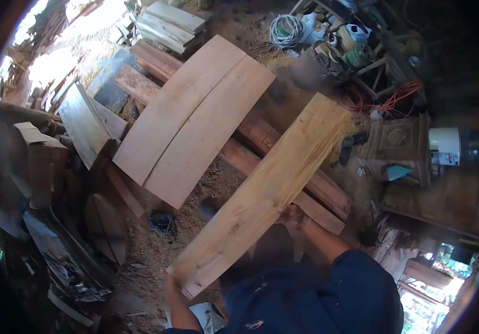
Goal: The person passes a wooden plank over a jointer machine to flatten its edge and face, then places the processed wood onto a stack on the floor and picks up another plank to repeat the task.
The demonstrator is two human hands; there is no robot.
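A long pale yellow-brown wooden board (261,192) slants across the view in front of me, its far end up to the right. At its near left end my left hand (172,276) holds the corner, most of the fingers hidden by the wood. Along the near long edge, about midway, my right hand (291,216) is closed on the board. Two wide pinkish planks (197,119) lie side by side to the left, a thin dark seam between them. They rest across thick reddish beams (259,133), which also pass below the board I hold.
More planks (170,25) are stacked at the far left. A coiled grey cable (286,30) and a heap of containers stand at the far right. A carved wooden cabinet (396,146) is on the right, a cardboard box (44,158) on the left. Shavings cover the ground (156,253).
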